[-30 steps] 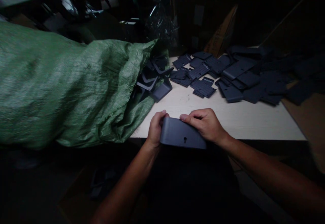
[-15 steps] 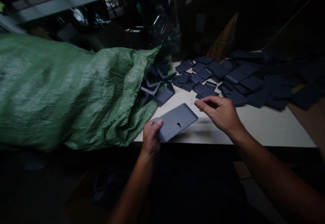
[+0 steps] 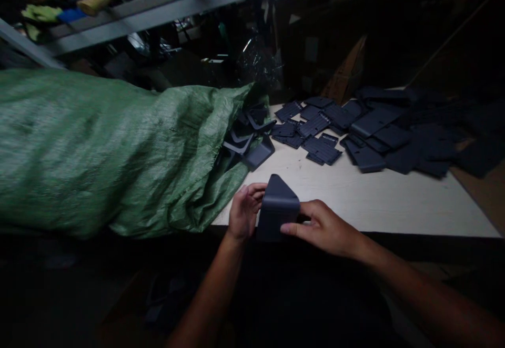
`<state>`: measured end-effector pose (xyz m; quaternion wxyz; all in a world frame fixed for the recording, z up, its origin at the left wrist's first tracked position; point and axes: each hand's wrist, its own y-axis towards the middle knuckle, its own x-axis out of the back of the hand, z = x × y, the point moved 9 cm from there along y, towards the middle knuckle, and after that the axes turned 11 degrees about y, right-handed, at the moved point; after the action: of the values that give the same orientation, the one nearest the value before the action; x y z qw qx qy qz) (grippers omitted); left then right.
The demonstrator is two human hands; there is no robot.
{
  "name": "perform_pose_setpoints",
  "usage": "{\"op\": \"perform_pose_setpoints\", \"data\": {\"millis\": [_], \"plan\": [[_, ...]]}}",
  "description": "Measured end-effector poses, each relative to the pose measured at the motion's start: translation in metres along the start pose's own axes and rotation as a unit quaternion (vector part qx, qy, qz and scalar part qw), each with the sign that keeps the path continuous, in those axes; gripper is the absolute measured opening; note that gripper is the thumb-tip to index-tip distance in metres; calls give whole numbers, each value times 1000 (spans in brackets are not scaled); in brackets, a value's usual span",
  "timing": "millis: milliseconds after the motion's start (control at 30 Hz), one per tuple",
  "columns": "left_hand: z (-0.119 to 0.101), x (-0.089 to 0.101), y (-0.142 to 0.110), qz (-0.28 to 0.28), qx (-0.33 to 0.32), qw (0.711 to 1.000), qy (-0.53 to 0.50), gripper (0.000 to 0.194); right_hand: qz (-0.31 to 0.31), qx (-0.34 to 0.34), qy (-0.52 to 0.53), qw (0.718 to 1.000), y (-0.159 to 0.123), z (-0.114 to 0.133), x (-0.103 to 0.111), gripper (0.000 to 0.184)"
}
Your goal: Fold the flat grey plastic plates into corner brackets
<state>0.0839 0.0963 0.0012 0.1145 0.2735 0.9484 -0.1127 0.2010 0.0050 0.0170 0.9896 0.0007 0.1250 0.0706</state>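
Observation:
A dark grey bent plastic part is held up at the table's front edge, its rounded bend facing me. My right hand pinches its right side, thumb on the near face and fingers behind. At its left side my left hand has its fingers apart and curved toward the part; the fingertips reach its left edge, and I cannot tell whether they touch. Similar bent parts stick out of the mouth of a green woven sack to the left.
Flat dark plastic panels lie scattered on the pale tabletop, with a larger heap at the right. A shelf beam crosses above the sack. A cardboard piece stands behind the panels.
The part has turned from its flat face with a keyhole slot to its bent edge. My right hand has come in and taken hold of it; my left hand's grip has loosened.

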Motion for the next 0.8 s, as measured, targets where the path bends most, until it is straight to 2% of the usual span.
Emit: {"op": "perform_pose_setpoints", "data": {"millis": [100, 167, 200, 333, 433, 567, 700, 800], "plan": [[14, -22, 5, 82, 117, 990, -11, 51, 30, 29, -179, 983, -4, 3, -5, 10], [24, -35, 4, 110, 168, 979, -44, 38, 23, 29, -199, 979, -5, 2, -6, 12], [26, -39, 4, 103, 171, 978, -66, 30, 12, 26, -179, 983, -5, 2, -5, 16], [16, -47, 4, 28, 74, 991, -106, 13, -47, 41, -38, 997, -7, 7, -5, 35], [4, -52, 1, -4, 14, 998, -64, 11, -87, 71, 13, 994, -11, 10, -5, 36], [-5, -54, 2, -9, -9, 999, -30, 10, -96, 76, 26, 992, -13, 7, 0, 35], [-10, -57, 1, 13, -20, 999, -34, 10, -76, 71, 7, 995, -16, 7, 1, 32], [-16, -61, -3, 29, -37, 999, -24, 6, -84, 77, -3, 994, -20, 7, 0, 37]]}}
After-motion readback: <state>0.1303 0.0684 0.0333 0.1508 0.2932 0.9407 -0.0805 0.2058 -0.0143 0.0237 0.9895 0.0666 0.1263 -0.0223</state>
